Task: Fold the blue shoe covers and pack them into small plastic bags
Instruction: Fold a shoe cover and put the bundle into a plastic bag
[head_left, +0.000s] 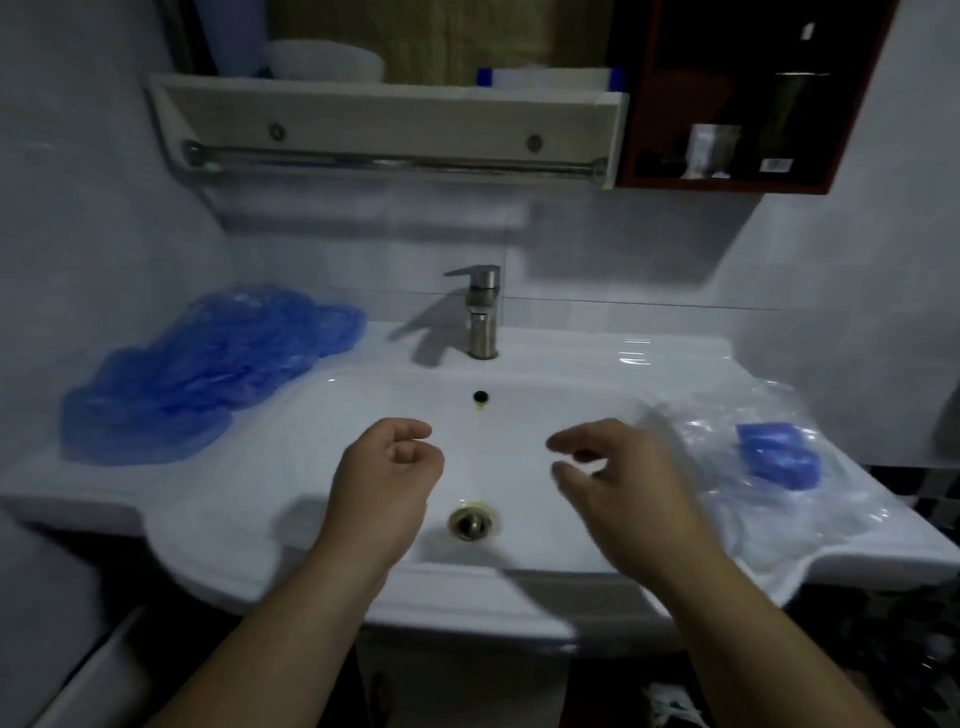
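So it looks pretty early in the job, imo. There's a big loose pile of blue shoe covers (208, 374) sitting unfolded on the left side of the bench (78, 483), right by the sink (545, 395). Over on the right there's a heap of clear plastic bags (779, 519), and I can make out one folded blue bundle (776, 454) that seems to be inside a bag already. So roughly one done, most of the pile left.

Both hands are over the basin with nothing in them. The left hand (387, 467) has its grip clenched into a loose fist, empty. The right hand (618, 478) is a bit blurry, but its grip is released, with the fingers relaxed and near the bags.
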